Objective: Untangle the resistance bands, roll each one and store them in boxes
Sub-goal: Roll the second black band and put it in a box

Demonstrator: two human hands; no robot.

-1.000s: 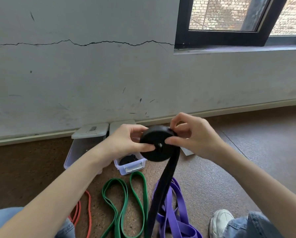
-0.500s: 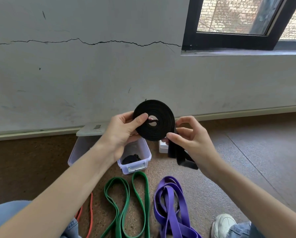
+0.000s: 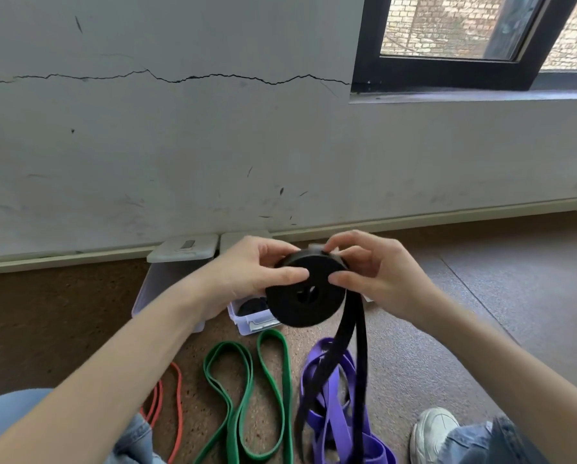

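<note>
Both hands are raised in front of the wall, the left hand (image 3: 247, 272) and right hand (image 3: 377, 272) each pinching the black roll (image 3: 300, 304) between thumb and curled fingers. The roll is a tight disc held above the boxes (image 3: 247, 321), its loose tail hanging over the purple band (image 3: 334, 420).

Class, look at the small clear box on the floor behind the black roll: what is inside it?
Inside the small clear box lies a dark rolled band. The black roll, gripped by the left hand and right hand, hides the box's right part.
</note>
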